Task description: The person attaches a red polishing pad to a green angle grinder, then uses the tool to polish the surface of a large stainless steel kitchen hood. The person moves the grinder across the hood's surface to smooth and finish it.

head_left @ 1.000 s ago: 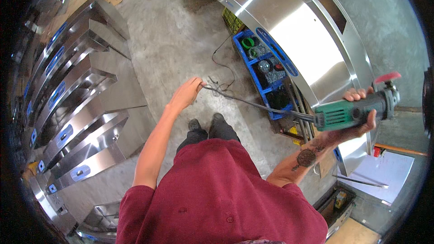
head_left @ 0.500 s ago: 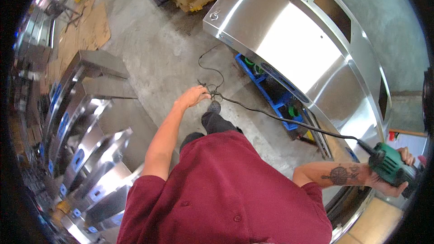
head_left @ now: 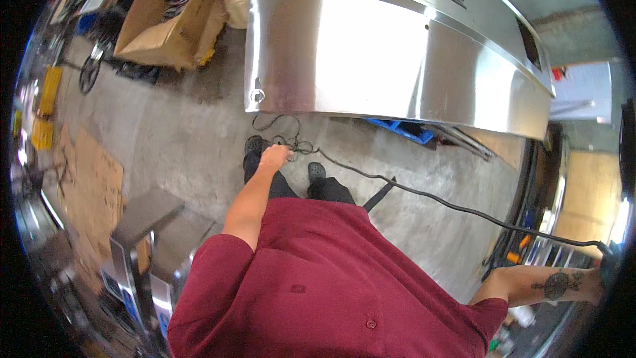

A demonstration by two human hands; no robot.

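My left hand (head_left: 275, 155) hangs in front of my legs, fingers closed on a black power cord (head_left: 424, 193). Several loose loops of the cord dangle beside those fingers, and a thin part trails toward the steel housing. From there the cord runs right to a corded power tool (head_left: 610, 260), a dark teal shape almost lost in the black rim. My right hand (head_left: 601, 283) is beside it at the end of my tattooed forearm. Its fingers are hidden now; half a second ago they were wrapped round the tool's green body.
A large shiny steel housing (head_left: 344, 53) stands ahead, with a blue rack (head_left: 401, 130) beneath it. An open cardboard box (head_left: 152, 43) is at the far left. Flat cardboard (head_left: 93, 179) lies on the floor at left, near bent steel parts (head_left: 142, 219).
My view has turned to the right, so the steel housing now lies straight across ahead. The power tool has slid into the right rim. My left hand keeps its hold on the cord.
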